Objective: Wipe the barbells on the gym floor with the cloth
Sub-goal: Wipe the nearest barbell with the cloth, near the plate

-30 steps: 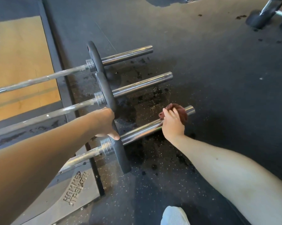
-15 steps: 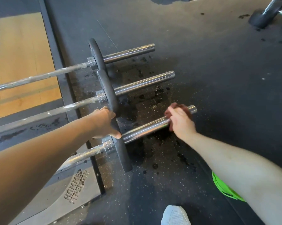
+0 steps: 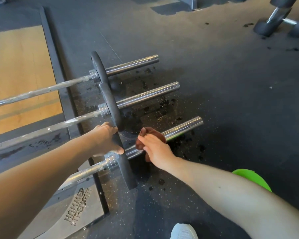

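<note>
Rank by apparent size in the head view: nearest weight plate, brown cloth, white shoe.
1. nearest weight plate
2. white shoe and brown cloth look alike; both are only partly visible, so no ranking.

I see three bars side by side on the floor [image 3: 214, 83]: the far bar [image 3: 131, 65], the middle bar [image 3: 148, 95] and the near bar [image 3: 183, 129]. Their left parts reach over the platform [image 3: 21, 69]. Each bar has a plate on it, and the plates stand in a row, one behind the other. The left hand [image 3: 105, 142] grips the top of the near plate [image 3: 126, 168]. Just right of it, the right hand [image 3: 155, 149] holds the cloth [image 3: 151, 131] on the near bar. A dumbbell [image 3: 272, 23] lies far back on the right. A shoe [image 3: 184, 232] is closest to me.
</note>
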